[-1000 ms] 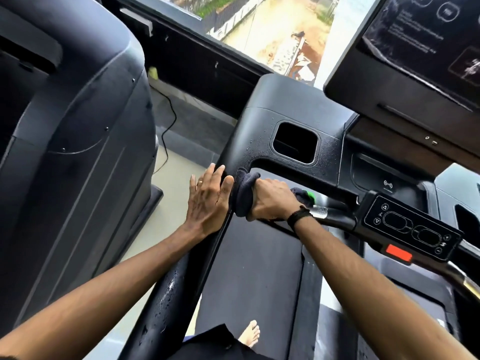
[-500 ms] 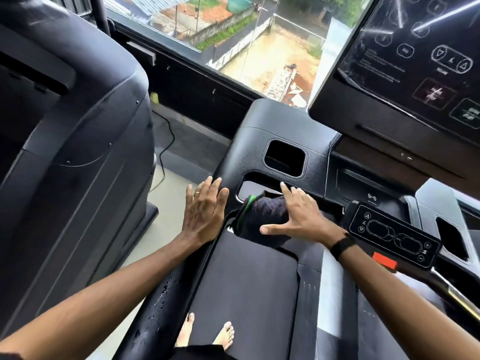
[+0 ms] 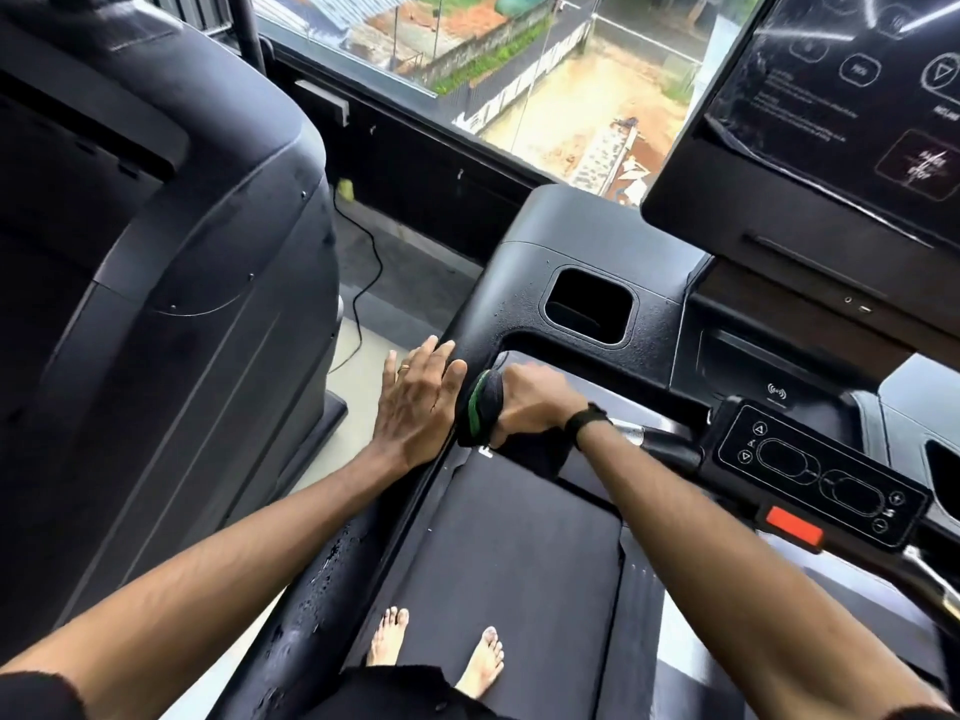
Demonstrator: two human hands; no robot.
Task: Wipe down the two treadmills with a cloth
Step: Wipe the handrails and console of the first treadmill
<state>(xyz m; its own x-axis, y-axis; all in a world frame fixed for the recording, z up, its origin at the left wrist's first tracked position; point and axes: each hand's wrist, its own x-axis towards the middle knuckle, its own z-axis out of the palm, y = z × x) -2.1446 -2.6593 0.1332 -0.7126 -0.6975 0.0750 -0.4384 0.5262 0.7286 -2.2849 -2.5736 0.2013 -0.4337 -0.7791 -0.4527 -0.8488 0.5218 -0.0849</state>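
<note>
I stand on the black treadmill's belt (image 3: pixel 509 553). My right hand (image 3: pixel 535 402) grips a dark cloth with a green edge (image 3: pixel 480 407) and holds it against the inner side of the left handrail (image 3: pixel 332 579), just below the console. My left hand (image 3: pixel 415 402) rests flat with straight fingers on the outer top of that rail, beside the cloth. Water drops lie on the lower rail. The second treadmill's black housing (image 3: pixel 171 262) fills the left of the view.
The console's screen (image 3: pixel 831 111) hangs at the upper right, with a cup holder (image 3: pixel 587 304) below it. A control bar with a red stop button (image 3: pixel 795 527) juts out at the right. A cable (image 3: pixel 363 283) runs on the floor between the machines, under the window.
My right hand went from lying flat on the cloth near the console base to gripping it and pressing it left against the rail. My left hand stayed on the rail.
</note>
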